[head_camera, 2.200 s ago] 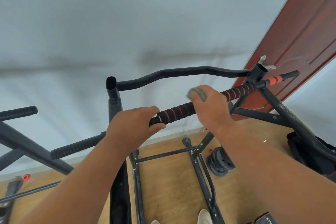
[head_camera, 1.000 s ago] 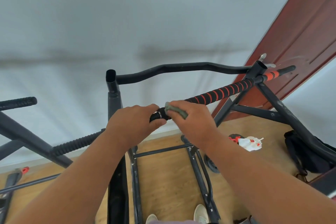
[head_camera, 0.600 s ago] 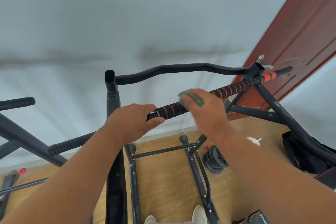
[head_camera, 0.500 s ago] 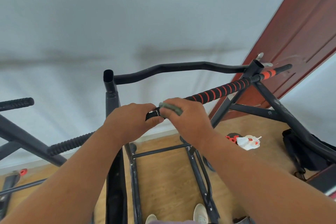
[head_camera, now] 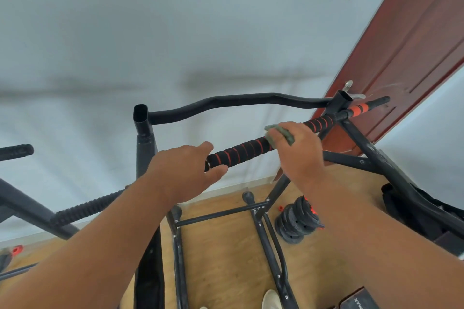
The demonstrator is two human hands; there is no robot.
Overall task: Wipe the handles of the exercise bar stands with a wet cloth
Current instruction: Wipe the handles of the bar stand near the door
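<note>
A black foam handle with red spiral stripes [head_camera: 241, 153] runs from centre up to the right on the black exercise bar stand [head_camera: 143, 138]. My left hand [head_camera: 185, 170] grips the handle's near end. My right hand [head_camera: 297, 150] wraps a grey-green wet cloth [head_camera: 278, 133] around the handle farther along, about midway. The handle's far part, striped and then solid orange [head_camera: 359, 109], shows beyond my right hand.
A curved black top bar [head_camera: 238, 103] crosses behind the handle. A second ribbed black handle [head_camera: 85, 208] and stand tubes lie at left. Weight plates [head_camera: 298, 221] and a black bag [head_camera: 411, 211] sit on the wooden floor at right. A red-brown door [head_camera: 414, 45] stands behind.
My right hand slid the cloth back and forth along the handle; since half a second ago it has moved from beside my left hand out toward the far end. My left hand kept its grip.
</note>
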